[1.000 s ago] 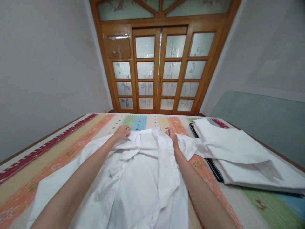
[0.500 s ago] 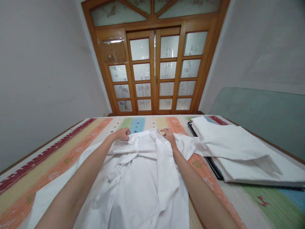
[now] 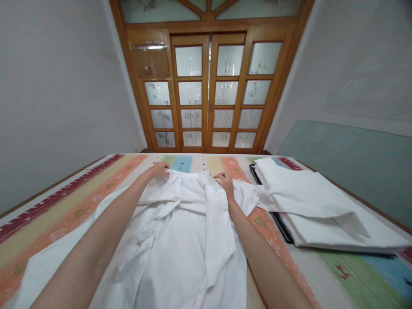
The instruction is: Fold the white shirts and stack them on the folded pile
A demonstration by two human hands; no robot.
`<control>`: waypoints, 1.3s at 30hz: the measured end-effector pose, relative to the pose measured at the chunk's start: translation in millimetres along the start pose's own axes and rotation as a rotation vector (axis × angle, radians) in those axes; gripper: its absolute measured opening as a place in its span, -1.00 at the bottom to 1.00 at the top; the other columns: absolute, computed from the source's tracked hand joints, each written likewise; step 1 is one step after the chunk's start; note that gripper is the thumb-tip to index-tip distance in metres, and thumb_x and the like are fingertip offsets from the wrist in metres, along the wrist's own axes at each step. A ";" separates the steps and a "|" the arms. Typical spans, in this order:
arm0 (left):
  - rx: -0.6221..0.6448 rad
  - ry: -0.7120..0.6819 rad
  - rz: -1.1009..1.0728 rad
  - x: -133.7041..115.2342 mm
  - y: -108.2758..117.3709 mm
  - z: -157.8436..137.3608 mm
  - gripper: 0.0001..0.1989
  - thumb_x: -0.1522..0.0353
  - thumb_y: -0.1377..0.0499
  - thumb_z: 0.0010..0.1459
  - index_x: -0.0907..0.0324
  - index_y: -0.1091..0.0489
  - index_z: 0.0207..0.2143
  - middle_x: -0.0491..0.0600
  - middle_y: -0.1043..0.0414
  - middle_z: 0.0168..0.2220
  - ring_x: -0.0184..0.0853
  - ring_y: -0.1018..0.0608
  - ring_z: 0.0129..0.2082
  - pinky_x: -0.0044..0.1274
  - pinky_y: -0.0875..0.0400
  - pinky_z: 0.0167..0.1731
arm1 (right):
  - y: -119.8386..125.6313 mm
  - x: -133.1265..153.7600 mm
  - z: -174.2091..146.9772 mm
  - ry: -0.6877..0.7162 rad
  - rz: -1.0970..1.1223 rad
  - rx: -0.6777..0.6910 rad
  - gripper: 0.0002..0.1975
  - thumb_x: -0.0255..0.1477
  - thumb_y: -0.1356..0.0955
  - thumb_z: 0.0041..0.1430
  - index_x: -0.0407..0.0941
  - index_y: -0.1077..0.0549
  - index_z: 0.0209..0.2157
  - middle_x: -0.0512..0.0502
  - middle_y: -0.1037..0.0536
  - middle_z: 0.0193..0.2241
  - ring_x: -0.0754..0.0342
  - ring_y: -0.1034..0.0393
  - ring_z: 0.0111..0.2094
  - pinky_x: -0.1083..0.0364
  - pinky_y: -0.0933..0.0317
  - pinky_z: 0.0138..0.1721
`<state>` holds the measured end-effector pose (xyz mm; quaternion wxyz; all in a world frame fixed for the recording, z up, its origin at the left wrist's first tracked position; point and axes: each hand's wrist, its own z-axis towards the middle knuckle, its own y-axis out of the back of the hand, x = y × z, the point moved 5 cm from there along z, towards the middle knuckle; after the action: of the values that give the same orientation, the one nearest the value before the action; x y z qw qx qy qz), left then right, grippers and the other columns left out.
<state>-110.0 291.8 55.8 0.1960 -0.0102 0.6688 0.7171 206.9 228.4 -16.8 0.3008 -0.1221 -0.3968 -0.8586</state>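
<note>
A white button-up shirt lies spread out with its collar end away from me and its front partly open. My left hand grips the left end of the collar, fingers closed on the cloth. At the collar's right end, my right hand pinches the fabric between thumb and fingers. One sleeve stretches to the right and rests over a stack of folded white cloth. The other sleeve side runs down to the left beneath my left forearm.
A striped, patterned cloth covers the table. Dark-edged material shows under the folded stack. A pale green board leans against the right wall. Wooden doors with frosted panes stand beyond the table's far edge.
My left hand has moved away from me and slightly left, pulling the left collar end along. My right hand stays nearly in place at the collar. The view has shifted a little.
</note>
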 end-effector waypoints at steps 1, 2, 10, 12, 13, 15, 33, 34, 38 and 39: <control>-0.052 -0.003 0.003 -2.0 2.7 3.1 -0.76 0.43 -0.11 -0.19 0.16 -0.45 -0.37 -0.07 -0.51 -0.37 -0.25 -0.50 -0.25 -0.54 -0.34 -0.22 | 0.9 -1.0 0.1 0.003 -0.031 0.006 -0.79 -0.50 -0.31 0.15 -0.06 -0.59 -0.27 -0.17 -0.42 -0.26 -0.05 -0.29 -0.16 -0.01 -0.17 -0.03; -0.095 -0.006 0.003 -4.1 4.4 5.9 -0.72 0.44 -0.11 -0.16 0.17 -0.45 -0.31 -0.05 -0.52 -0.31 -0.24 -0.50 -0.21 -0.53 -0.34 -0.17 | 1.5 -2.0 0.1 0.006 -0.062 0.013 -0.78 -0.51 -0.30 0.16 -0.06 -0.59 -0.27 -0.17 -0.42 -0.26 -0.06 -0.28 -0.17 -0.01 -0.16 -0.03; -0.189 0.109 0.067 -10.8 -17.9 8.8 -0.66 0.46 -0.08 0.09 0.18 -0.33 -0.04 0.09 -0.47 -0.08 -0.19 -0.45 0.01 -0.45 -0.30 -0.01 | -9.3 -9.6 -0.1 -0.022 -0.197 0.142 -0.81 -0.49 -0.34 0.14 0.00 -0.59 -0.26 -0.17 -0.47 -0.26 -0.06 -0.26 -0.17 0.09 -0.15 -0.22; -0.162 0.159 0.091 -9.0 -29.0 4.5 -0.66 0.43 -0.09 0.12 0.20 -0.31 -0.01 0.14 -0.44 -0.05 -0.16 -0.44 0.04 -0.43 -0.29 0.00 | -15.4 -11.3 2.0 -0.081 -0.242 0.224 -0.80 -0.49 -0.35 0.14 0.04 -0.59 -0.26 -0.16 -0.50 -0.27 -0.06 -0.27 -0.18 0.10 -0.12 -0.31; -0.153 0.181 0.104 -8.1 -33.7 1.8 -0.67 0.42 -0.09 0.14 0.20 -0.31 -0.01 0.16 -0.43 -0.04 -0.14 -0.43 0.05 -0.42 -0.29 0.01 | -17.6 -11.9 2.9 -0.117 -0.269 0.261 -0.80 -0.50 -0.35 0.14 0.04 -0.59 -0.26 -0.16 -0.51 -0.28 -0.06 -0.29 -0.19 0.10 -0.10 -0.34; -0.169 0.201 0.120 -7.8 -39.2 -4.8 -0.70 0.39 -0.08 0.18 0.23 -0.31 -0.02 0.20 -0.41 -0.02 -0.10 -0.41 0.07 -0.39 -0.28 0.02 | -19.4 -11.2 4.4 -0.174 -0.324 0.302 -0.81 -0.50 -0.34 0.14 0.03 -0.59 -0.30 -0.17 -0.52 -0.30 -0.05 -0.31 -0.22 0.10 -0.08 -0.36; -0.131 0.014 0.042 26.0 4.4 -206.0 -0.66 0.23 0.04 0.21 0.20 -0.44 -0.39 0.08 -0.54 -0.37 -0.22 -0.55 -0.32 -0.44 -0.41 -0.23 | 17.3 -11.1 -2.1 -0.525 0.174 -0.082 -0.85 -0.35 -0.31 -0.10 -0.10 -0.47 -0.59 -0.12 -0.57 -0.50 -0.04 -0.41 -0.35 0.06 -0.23 -0.26; -0.144 -0.032 -0.003 28.9 4.1 -225.4 -0.68 0.23 0.03 0.21 0.20 -0.46 -0.32 0.07 -0.55 -0.29 -0.22 -0.56 -0.26 -0.44 -0.43 -0.18 | 19.8 -10.2 -4.6 -0.573 0.220 -0.108 -0.83 -0.33 -0.30 -0.10 -0.10 -0.48 -0.56 -0.13 -0.57 -0.48 -0.06 -0.42 -0.34 0.06 -0.24 -0.26; -0.208 -0.202 -0.003 38.1 -2.6 -292.1 -0.64 0.20 0.03 0.27 0.11 -0.43 -0.03 0.08 -0.41 0.11 -0.19 -0.42 0.12 -0.32 -0.31 0.13 | 33.2 11.1 -20.7 -0.617 0.266 -0.149 -0.71 -0.29 -0.24 -0.06 -0.12 -0.51 -0.38 -0.20 -0.58 -0.29 -0.09 -0.43 -0.21 0.02 -0.27 -0.16; -0.191 -0.227 0.006 39.9 -5.7 -304.5 -0.64 0.19 0.04 0.28 0.09 -0.44 -0.02 0.06 -0.38 0.15 -0.19 -0.38 0.17 -0.31 -0.28 0.16 | 39.3 21.6 -28.1 -0.599 0.279 -0.165 -0.69 -0.28 -0.24 -0.05 -0.13 -0.50 -0.33 -0.21 -0.56 -0.24 -0.09 -0.42 -0.17 0.00 -0.26 -0.11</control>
<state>-220.5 9.3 7.3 0.2663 0.0545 0.5712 0.7745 214.8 178.3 -1.7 0.2745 -0.4460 -0.3761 -0.7644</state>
